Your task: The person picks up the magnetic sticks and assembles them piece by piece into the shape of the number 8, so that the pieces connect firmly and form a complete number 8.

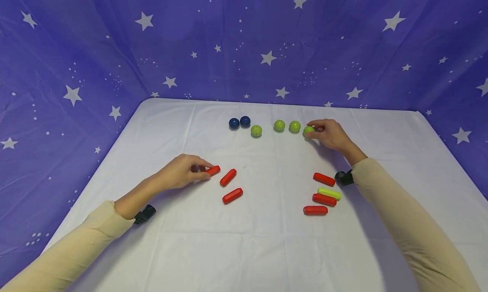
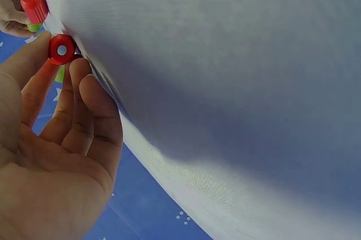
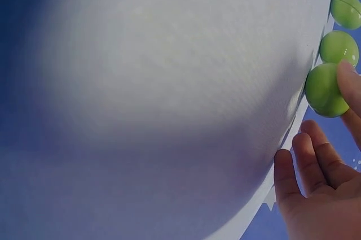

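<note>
My left hand (image 1: 182,172) pinches a short red faceted stick (image 1: 214,170) between thumb and fingers at the table. In the left wrist view this red stick (image 2: 61,49) shows its round end with a pale dot. To its right lie two more red sticks, one close by (image 1: 228,177) and one nearer me (image 1: 232,196). At the back right, my right hand (image 1: 330,135) pinches a green ball (image 1: 308,130) between thumb and index finger. The right wrist view shows this green ball (image 3: 326,90) under the thumb, the other fingers spread below it.
Left of the held ball sit two green balls (image 1: 295,127), then another green ball (image 1: 256,131) and two dark blue balls (image 1: 234,123). Several red sticks (image 1: 315,210) and a yellow-green stick (image 1: 330,193) lie beside my right forearm. A starry blue cloth (image 1: 244,42) hangs behind the white-covered table (image 1: 267,249).
</note>
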Motion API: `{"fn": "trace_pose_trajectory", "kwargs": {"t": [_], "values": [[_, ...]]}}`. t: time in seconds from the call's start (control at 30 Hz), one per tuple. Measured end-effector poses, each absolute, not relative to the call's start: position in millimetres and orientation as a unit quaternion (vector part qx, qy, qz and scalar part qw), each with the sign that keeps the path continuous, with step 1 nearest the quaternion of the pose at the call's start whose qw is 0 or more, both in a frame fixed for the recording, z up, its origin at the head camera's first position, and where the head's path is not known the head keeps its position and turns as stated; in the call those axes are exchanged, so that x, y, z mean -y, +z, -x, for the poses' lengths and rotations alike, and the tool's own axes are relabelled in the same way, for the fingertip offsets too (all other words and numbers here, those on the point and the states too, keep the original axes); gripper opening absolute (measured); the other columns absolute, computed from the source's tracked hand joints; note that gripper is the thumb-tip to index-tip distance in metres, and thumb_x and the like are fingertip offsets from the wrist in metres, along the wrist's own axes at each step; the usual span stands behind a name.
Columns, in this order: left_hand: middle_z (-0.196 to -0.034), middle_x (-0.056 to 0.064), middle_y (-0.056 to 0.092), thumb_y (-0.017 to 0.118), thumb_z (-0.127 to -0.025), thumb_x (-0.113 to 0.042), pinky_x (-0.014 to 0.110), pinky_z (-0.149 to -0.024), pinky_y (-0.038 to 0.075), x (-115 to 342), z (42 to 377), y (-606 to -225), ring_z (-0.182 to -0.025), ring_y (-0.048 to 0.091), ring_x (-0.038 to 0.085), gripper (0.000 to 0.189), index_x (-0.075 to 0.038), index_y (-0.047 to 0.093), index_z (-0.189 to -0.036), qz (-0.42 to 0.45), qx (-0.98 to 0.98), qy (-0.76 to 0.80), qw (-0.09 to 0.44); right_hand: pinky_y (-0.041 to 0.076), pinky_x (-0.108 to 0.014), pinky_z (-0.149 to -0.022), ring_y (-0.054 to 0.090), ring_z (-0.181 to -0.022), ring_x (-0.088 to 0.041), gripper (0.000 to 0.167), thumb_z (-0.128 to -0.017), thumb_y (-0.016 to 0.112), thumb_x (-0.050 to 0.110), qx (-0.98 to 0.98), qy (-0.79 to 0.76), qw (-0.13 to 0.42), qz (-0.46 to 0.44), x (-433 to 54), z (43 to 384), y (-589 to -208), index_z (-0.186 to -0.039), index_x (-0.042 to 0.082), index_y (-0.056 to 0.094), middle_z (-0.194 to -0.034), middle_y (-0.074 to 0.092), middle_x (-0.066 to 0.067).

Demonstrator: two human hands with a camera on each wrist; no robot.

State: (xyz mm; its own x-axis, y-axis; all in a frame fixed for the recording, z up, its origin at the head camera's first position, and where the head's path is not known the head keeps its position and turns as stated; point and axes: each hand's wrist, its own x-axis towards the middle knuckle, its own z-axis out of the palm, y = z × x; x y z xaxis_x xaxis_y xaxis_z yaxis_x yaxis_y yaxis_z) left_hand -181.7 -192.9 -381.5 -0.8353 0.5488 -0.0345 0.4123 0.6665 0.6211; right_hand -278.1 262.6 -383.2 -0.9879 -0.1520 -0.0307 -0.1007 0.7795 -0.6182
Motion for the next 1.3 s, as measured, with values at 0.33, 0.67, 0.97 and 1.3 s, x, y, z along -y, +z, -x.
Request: {"fn": "trace_pose_trajectory", "kwargs": {"t": [0.33,0.67,0.97,1.3], "values": [[-0.08,-0.005,0.065,0.078,-0.086,-0.021,0.025,-0.054,0.04,192,181,-380,-0.062,0.052,0.014,0.031,-0.009,0.075,-0.114,-0.27,-0.906,0.309,0.109,0.04,-0.046,-0.085,0.051,-0.101,-0.034,0.042,-0.092,0.072,0.025,-0.94,-0.32,0.02,0.112,-260,272,-378,-0.125,-0.001,0.065,-0.115,0.061,-0.021],[-0.081,-0.004,0.066,0.078,-0.086,-0.02,0.026,-0.055,0.042,193,181,-380,-0.063,0.052,0.013,0.031,-0.007,0.074,-0.115,-0.266,-0.908,0.305,0.11,0.042,-0.047,-0.088,0.054,-0.102,-0.034,0.039,-0.086,0.079,0.02,-0.918,-0.351,0.008,0.186,-239,261,-364,-0.118,-0.002,0.069,-0.109,0.063,-0.016],[-0.083,-0.003,0.066,0.078,-0.086,-0.019,0.026,-0.057,0.042,193,181,-381,-0.064,0.052,0.014,0.032,-0.007,0.074,-0.116,-0.262,-0.908,0.308,0.113,0.043,-0.046,-0.085,0.054,-0.093,-0.033,0.033,-0.084,0.081,0.02,-0.889,-0.367,0.017,0.273,-209,244,-357,-0.11,0.001,0.072,-0.095,0.062,-0.01],[-0.085,-0.003,0.066,0.078,-0.086,-0.019,0.026,-0.057,0.041,192,181,-380,-0.066,0.051,0.015,0.033,-0.007,0.073,-0.117,-0.264,-0.907,0.309,0.115,0.045,-0.044,-0.085,0.056,-0.093,-0.03,0.032,-0.081,0.083,0.018,-0.877,-0.374,0.008,0.301,-184,227,-355,-0.108,0.003,0.073,-0.095,0.064,-0.006]]}}
